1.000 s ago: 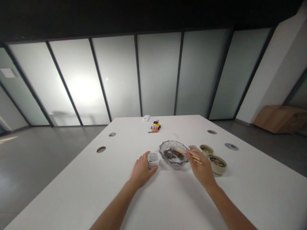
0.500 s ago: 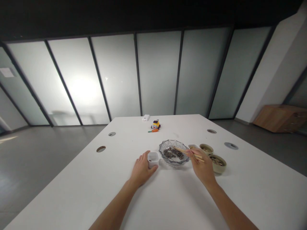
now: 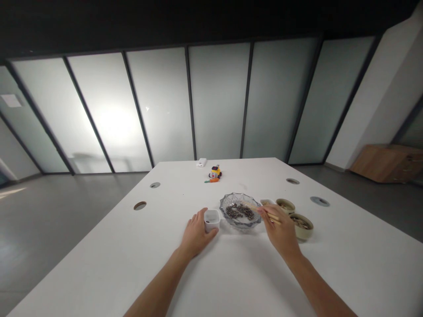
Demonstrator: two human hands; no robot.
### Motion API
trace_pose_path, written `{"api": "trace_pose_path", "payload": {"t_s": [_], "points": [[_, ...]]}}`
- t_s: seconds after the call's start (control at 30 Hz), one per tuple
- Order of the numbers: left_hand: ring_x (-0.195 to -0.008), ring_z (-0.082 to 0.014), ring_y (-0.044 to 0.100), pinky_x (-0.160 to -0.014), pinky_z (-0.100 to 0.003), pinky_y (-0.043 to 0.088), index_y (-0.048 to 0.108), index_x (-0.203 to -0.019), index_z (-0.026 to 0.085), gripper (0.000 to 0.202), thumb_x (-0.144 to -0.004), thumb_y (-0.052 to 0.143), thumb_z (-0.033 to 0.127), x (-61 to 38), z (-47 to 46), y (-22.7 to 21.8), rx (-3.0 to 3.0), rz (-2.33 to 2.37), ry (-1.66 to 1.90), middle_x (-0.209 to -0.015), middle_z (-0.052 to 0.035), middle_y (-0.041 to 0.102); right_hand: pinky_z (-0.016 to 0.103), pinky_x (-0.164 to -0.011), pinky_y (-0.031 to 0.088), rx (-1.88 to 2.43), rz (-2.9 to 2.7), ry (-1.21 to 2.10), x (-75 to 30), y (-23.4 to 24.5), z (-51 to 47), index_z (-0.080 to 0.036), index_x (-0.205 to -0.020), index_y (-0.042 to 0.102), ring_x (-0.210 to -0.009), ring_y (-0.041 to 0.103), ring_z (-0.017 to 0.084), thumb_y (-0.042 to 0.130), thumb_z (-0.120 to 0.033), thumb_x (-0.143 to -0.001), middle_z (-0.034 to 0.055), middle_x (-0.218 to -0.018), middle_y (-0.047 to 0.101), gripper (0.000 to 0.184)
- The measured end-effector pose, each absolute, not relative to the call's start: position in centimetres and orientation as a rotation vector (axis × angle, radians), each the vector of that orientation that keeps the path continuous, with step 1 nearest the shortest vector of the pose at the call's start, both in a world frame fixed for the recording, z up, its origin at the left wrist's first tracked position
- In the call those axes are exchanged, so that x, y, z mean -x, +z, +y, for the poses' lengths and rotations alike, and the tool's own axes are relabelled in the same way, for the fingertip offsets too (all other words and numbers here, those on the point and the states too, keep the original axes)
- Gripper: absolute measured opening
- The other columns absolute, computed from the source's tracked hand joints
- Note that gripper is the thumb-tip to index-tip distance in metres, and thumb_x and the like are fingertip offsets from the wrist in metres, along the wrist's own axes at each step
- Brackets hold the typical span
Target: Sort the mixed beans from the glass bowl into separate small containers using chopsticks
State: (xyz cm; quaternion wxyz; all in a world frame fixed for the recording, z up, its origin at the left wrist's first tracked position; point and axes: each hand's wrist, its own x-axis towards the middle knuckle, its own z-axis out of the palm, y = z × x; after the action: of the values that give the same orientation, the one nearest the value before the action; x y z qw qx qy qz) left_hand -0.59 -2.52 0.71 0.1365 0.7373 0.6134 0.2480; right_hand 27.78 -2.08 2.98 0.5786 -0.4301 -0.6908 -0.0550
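My left hand (image 3: 197, 231) is closed around the near left side of a small white square cup (image 3: 212, 225) on the table, thumb in front and fingers behind. A small dark bit lies inside the cup. My right hand (image 3: 280, 226) grips a pair of light wooden chopsticks (image 3: 273, 217). Their tips are over a clear glass bowl (image 3: 242, 224) and look blurred. Small dark pieces (image 3: 234, 211), like seeds or beans, lie in the bowl. Whether the tips pinch a piece, I cannot tell.
Right of the bowl stand a white dish (image 3: 267, 201), partly hidden by my hand, and two greenish bowls (image 3: 303, 228) (image 3: 286, 205). Farther back are a toy carrot (image 3: 214, 180), a yellow toy vehicle (image 3: 216, 171) and a white box-shaped device (image 3: 201, 162). The white table (image 3: 165, 193) has several round holes.
The chopstick tips have shifted slightly within the glass bowl and are now blurred. My left hand stays on the white cup.
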Motion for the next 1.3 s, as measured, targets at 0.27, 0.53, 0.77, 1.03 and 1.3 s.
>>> {"api": "trace_pose_path", "payload": {"t_s": [0.27, 0.53, 0.77, 1.03, 1.3], "points": [[-0.132, -0.0266, 0.055, -0.109, -0.035, 0.038, 0.04, -0.148, 0.021, 0.07, -0.086, 0.063, 0.042, 0.67, -2.42, 0.41, -2.14, 1.77, 0.728, -0.145, -0.0106, 0.059, 0.034, -0.07, 0.056, 1.026, -1.7, -0.046, -27.39, 2.51, -2.18, -0.024, -0.087, 0.068, -0.077, 0.069, 0.022, 0.059, -0.042, -0.101, 0.0048, -0.083, 0.07, 0.025], [-0.132, -0.0268, 0.055, -0.109, -0.035, 0.037, 0.04, -0.149, 0.021, 0.07, -0.086, 0.063, 0.044, 0.69, -2.4, 0.43, -2.147, 1.767, 0.716, -0.145, -0.0111, 0.059, 0.034, -0.071, 0.056, 1.011, -1.711, -0.05, -27.41, 2.68, -2.31, -0.024, -0.088, 0.069, -0.08, 0.069, 0.021, 0.059, -0.039, -0.101, 0.0055, -0.087, 0.071, 0.023], [-0.131, -0.0265, 0.055, -0.108, -0.035, 0.037, 0.04, -0.148, 0.021, 0.07, -0.086, 0.062, 0.044, 0.64, -2.36, 0.39, -2.148, 1.771, 0.713, -0.145, -0.011, 0.059, 0.033, -0.069, 0.055, 0.993, -1.72, -0.136, -27.41, 2.6, -2.12, -0.023, -0.088, 0.068, -0.075, 0.068, 0.02, 0.058, -0.036, -0.102, 0.0042, -0.083, 0.07, 0.022], [-0.132, -0.0262, 0.055, -0.108, -0.034, 0.037, 0.039, -0.148, 0.021, 0.07, -0.086, 0.062, 0.044, 0.68, -2.45, 0.51, -2.149, 1.767, 0.71, -0.145, -0.011, 0.059, 0.033, -0.071, 0.056, 0.982, -1.721, -0.108, -27.4, 2.53, -2.18, -0.023, -0.09, 0.07, -0.076, 0.07, 0.02, 0.06, -0.034, -0.101, 0.0038, -0.084, 0.071, 0.018], [-0.13, -0.027, 0.056, -0.108, -0.035, 0.038, 0.041, -0.147, 0.021, 0.069, -0.086, 0.063, 0.044, 0.66, -2.48, 0.45, -2.153, 1.76, 0.73, -0.143, -0.011, 0.06, 0.034, -0.07, 0.057, 0.975, -1.681, -0.095, -27.06, 3.2, -2.64, -0.023, -0.087, 0.072, -0.075, 0.07, 0.02, 0.06, -0.035, -0.1, 0.0047, -0.083, 0.072, 0.021]]}}
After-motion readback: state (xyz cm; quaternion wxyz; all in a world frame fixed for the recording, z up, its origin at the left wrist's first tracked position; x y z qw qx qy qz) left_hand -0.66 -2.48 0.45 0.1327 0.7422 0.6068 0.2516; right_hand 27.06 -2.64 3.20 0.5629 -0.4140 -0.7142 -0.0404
